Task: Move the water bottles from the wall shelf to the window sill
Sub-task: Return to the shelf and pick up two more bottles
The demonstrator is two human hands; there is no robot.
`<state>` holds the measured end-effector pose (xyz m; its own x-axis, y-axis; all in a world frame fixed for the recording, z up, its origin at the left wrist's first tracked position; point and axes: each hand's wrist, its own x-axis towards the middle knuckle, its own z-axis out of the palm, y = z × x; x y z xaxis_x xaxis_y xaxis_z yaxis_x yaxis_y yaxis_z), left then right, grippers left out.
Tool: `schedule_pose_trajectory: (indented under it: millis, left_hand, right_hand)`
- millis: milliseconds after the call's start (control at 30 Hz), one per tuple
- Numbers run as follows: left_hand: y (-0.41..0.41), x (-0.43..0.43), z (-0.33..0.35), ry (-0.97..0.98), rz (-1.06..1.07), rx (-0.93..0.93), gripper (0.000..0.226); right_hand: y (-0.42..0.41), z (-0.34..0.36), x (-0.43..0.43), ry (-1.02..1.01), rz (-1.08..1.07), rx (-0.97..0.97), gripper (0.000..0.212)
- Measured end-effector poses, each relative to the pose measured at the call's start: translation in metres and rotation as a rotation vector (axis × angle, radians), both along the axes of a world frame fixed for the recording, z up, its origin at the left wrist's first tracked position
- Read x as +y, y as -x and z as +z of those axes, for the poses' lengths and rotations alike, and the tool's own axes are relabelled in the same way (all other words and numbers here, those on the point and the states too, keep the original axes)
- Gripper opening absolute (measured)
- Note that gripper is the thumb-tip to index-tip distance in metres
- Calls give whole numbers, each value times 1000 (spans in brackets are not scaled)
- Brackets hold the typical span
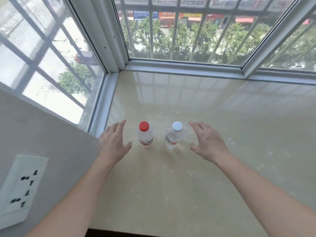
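Note:
Two clear plastic water bottles stand upright on the beige window sill. The left one, the red-capped bottle, is a short gap from the white-capped bottle on its right. My left hand hovers just left of the red-capped bottle, fingers spread and relaxed, touching nothing. My right hand is just right of the white-capped bottle, also spread, with a small gap to the bottle. Neither hand holds anything. The wall shelf is out of view.
Barred windows close the sill at the back and on the left. A white wall with a power socket stands at the near left. The sill's front edge runs along the bottom.

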<state>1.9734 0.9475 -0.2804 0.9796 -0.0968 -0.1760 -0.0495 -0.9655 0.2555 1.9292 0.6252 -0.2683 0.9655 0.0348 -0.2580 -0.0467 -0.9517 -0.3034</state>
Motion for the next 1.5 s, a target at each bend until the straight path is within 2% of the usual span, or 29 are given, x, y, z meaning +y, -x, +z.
schedule_pose_trajectory:
  millis: [233,433,600,1000,1200,1500]
  left_hand:
    - [-3,-16,128,-38,-19,-240,68]
    - [13,-54,229,-49,-125,-436,64]
    - [35,-81,282,-28,-136,-551,60]
    - [64,-144,316,-10,-200,-575,63]
    - [66,-197,319,66,-377,-581,64]
    - [106,-291,320,228,-800,-545,62]
  right_hand:
    - [-9,119,-9,181,122,-277,63]
    - [-11,221,-7,203,175,-381,60]
    - [-3,275,-5,178,148,-491,55]
    - [40,316,-33,198,101,-620,55]
    - [86,317,-75,260,-82,-589,55]
    - [212,316,-125,401,-536,-513,54]
